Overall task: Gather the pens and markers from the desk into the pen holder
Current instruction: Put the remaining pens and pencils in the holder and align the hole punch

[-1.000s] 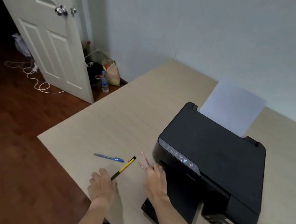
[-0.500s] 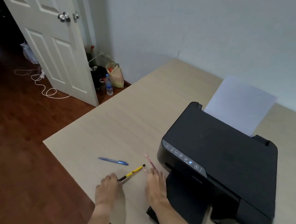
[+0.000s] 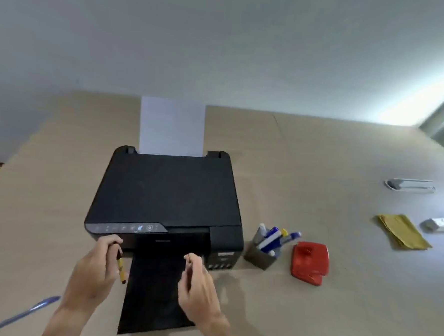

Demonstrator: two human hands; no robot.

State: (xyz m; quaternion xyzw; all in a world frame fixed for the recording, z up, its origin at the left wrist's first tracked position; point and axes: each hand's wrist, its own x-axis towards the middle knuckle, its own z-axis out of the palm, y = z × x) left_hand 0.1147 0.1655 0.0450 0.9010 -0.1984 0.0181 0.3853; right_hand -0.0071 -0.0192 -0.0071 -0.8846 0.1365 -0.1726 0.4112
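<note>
Far left of the fingers, blue pen (image 3: 22, 314) lies on desk (image 3: 310, 316), not yet collected. Left hand (image 3: 93, 271) now lifted off the desk, fingers clamped on yellow pen (image 3: 120, 265); a second ago it was just gripping it flat. Right hand (image 3: 198, 283) raised over printer (image 3: 167, 198) tray, fingers pinched on something thin, barely visible. View has swung right: holder (image 3: 261, 257), already part-filled, sits right of the fingers, beside red punch (image 3: 310, 261). Both pens look ready to drop in. Beyond: yellow cloth (image 3: 401, 230), pale wall.
</note>
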